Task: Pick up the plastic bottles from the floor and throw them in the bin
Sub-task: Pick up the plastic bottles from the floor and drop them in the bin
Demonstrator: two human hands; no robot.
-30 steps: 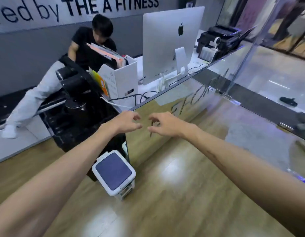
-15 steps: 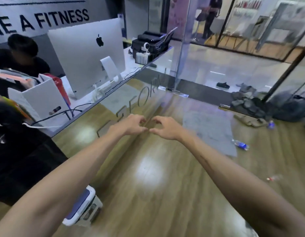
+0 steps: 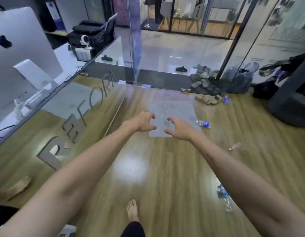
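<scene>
Wooden floor (image 3: 165, 168) stretches ahead, bottles scattered: blue-labelled bottle (image 3: 203, 123) beside grey mat (image 3: 172, 108); my left hand (image 3: 143, 122) and right hand (image 3: 178, 128) hover empty, fingers spread wide.

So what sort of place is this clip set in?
Probably a gym or studio reception: a glossy counter with REFORM lettering, a silver desktop computer, and shoes piled by the glass entrance door.

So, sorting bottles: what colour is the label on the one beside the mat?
Blue label, head view.

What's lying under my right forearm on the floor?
A crushed clear plastic bottle with a blue label lies on the wooden floor beside the right forearm. The arm covers part of it.
</scene>
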